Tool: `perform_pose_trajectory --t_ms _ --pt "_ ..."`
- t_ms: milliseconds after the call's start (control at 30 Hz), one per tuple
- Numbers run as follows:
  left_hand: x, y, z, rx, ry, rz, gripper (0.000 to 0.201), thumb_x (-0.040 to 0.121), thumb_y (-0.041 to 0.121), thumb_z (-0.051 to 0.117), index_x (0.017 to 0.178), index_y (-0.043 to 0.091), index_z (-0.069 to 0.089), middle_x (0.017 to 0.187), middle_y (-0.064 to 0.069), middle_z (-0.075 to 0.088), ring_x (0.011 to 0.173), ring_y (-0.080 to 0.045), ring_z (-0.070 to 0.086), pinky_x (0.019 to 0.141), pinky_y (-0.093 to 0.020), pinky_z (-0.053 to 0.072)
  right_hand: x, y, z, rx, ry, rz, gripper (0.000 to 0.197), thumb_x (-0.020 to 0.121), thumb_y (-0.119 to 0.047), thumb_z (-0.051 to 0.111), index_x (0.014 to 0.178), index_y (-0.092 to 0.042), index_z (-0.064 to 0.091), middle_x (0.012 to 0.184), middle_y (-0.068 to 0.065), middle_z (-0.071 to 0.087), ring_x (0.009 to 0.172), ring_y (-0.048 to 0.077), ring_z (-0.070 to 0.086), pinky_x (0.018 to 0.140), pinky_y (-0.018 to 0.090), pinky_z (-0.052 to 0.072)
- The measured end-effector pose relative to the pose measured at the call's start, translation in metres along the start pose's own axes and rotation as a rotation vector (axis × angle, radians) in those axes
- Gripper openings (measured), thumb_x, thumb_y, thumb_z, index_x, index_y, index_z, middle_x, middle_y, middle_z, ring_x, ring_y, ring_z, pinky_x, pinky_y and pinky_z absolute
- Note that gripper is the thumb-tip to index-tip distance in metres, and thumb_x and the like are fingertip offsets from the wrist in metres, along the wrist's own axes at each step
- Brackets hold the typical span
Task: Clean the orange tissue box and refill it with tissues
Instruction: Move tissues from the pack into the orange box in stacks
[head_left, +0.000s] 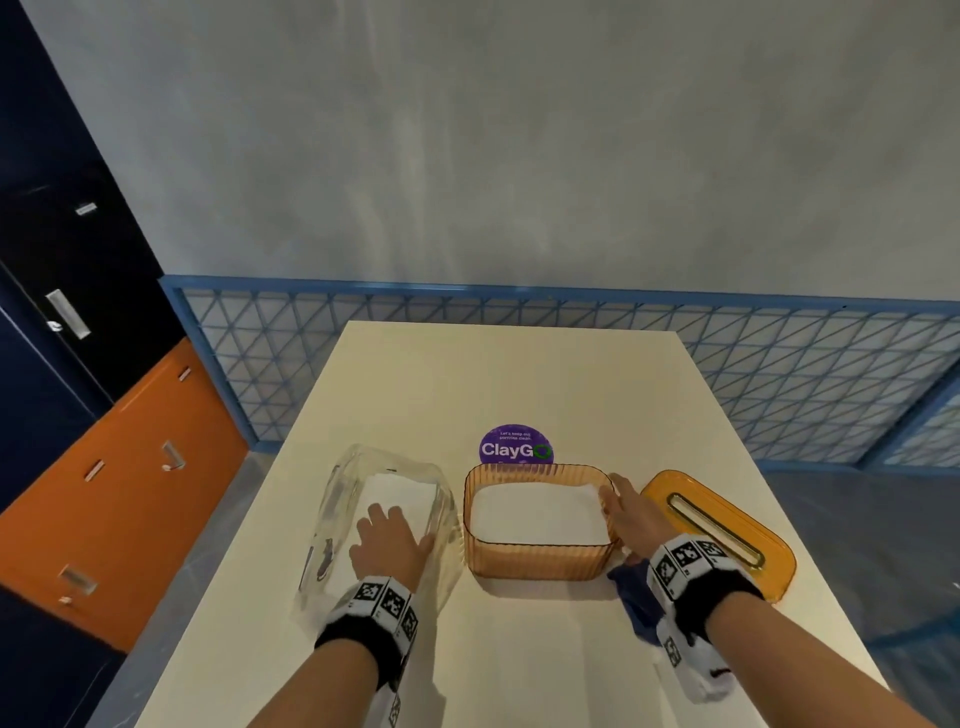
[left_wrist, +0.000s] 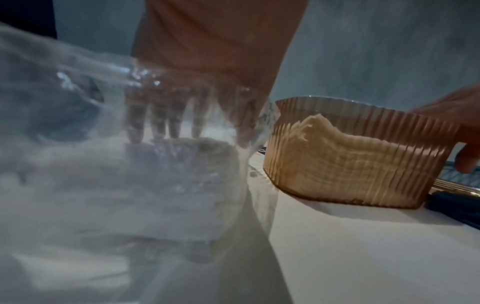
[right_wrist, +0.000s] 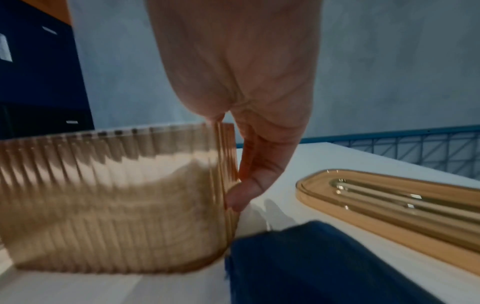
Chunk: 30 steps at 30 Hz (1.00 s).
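Orange ribbed tissue box (head_left: 537, 558): tissue-filled, on table (head_left: 519, 374)
Right hand (head_left: 626, 512): fingers pinching box rim
Left hand (head_left: 387, 543): fingers flat inside clear plastic bag (head_left: 363, 467)

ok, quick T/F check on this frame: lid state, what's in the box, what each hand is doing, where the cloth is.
1. The lid is fitted on the orange box. False: it lies flat on the table, to the right of the box.
2. The box holds a stack of white tissues. True.
3. The left hand is inside the clear plastic bag, fingers straight. True.
4. The right hand is holding the blue cloth. False: it grips the box's right wall, thumb outside; the cloth lies on the table under the wrist.
5. The purple sticker is on the lid. False: it is on the table behind the box.
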<state>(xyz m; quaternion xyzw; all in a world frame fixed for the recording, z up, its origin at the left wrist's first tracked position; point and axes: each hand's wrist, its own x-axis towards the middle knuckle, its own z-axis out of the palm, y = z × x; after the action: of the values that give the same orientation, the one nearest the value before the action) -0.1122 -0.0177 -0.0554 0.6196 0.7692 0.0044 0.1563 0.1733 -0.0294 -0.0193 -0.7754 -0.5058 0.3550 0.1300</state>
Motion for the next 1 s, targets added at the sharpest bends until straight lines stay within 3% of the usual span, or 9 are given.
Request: perform_pose_trajectory --t_ms 100,200,367,633,867,933,1000 --pt "0.003 0.006 0.002 0.039 0.007 -0.029 0.054 0.09 0.048 0.049 0.132 0.016 0.037 0.136 -0.005 0.035 0.129 -0.023 0.035 0.095 -0.038 0.043 -0.005 0.0 0.004 0.087 0.016 0.022 0.05 0.101 -0.041 0.02 0.139 -0.014 0.036 0.132 0.019 0.051 0.115 0.038 0.052 0.086 0.052 0.053" --pt "0.007 0.012 0.004 0.007 -0.005 -0.054 0.039 0.094 0.037 0.047 0.126 0.016 0.043 0.132 -0.005 0.038 0.126 -0.023 0.037 0.092 -0.04 0.044 -0.007 -0.001 0.003 0.128 0.001 0.047 0.047 0.101 -0.04 0.02 0.134 -0.012 0.041 0.128 0.018 0.051 0.102 0.034 0.054 0.076 0.051 0.057" --pt "0.013 0.012 0.002 -0.025 -0.03 -0.052 0.027 0.099 0.02 0.036 0.121 0.012 0.047 0.131 -0.008 0.042 0.125 -0.025 0.039 0.095 -0.041 0.044 -0.003 -0.001 0.005 0.069 0.017 0.041 0.048 0.102 -0.036 0.018 0.132 -0.007 0.042 0.129 0.02 0.053 0.114 0.037 0.053 0.095 0.048 0.048" --pt "0.011 0.015 -0.001 0.027 -0.04 -0.033 0.029 0.093 0.006 0.043 0.121 0.008 0.043 0.125 -0.012 0.046 0.118 -0.028 0.051 0.095 -0.039 0.048 0.001 0.0 0.008 0.088 0.015 0.076 0.048 0.101 -0.038 0.017 0.127 -0.008 0.044 0.126 0.02 0.054 0.112 0.037 0.054 0.095 0.049 0.048" --pt "0.025 0.011 -0.018 -0.036 0.019 -0.032 0.024 0.097 0.02 0.041 0.112 0.007 0.053 0.116 -0.01 0.061 0.105 -0.025 0.062 0.084 -0.032 0.049 0.006 0.003 0.009 0.074 0.007 0.065 0.043 0.102 -0.036 0.021 0.126 -0.008 0.043 0.125 0.021 0.055 0.112 0.038 0.053 0.094 0.052 0.047" --pt "0.029 0.008 -0.023 -0.032 0.017 -0.025 0.023 0.096 0.016 0.041 0.108 0.006 0.058 0.114 -0.01 0.064 0.104 -0.024 0.062 0.084 -0.031 0.049 0.007 0.004 0.01 0.071 0.008 0.062 0.045 0.102 -0.037 0.019 0.126 -0.008 0.043 0.124 0.021 0.055 0.112 0.039 0.054 0.095 0.052 0.047" --pt "0.026 0.007 -0.023 0.017 -0.017 -0.007 0.024 0.095 0.011 0.041 0.113 0.008 0.056 0.121 -0.01 0.059 0.11 -0.023 0.06 0.089 -0.03 0.048 0.008 0.005 0.009 0.067 0.001 0.067 0.047 0.101 -0.039 0.017 0.126 -0.008 0.043 0.124 0.022 0.055 0.111 0.039 0.054 0.095 0.051 0.047"
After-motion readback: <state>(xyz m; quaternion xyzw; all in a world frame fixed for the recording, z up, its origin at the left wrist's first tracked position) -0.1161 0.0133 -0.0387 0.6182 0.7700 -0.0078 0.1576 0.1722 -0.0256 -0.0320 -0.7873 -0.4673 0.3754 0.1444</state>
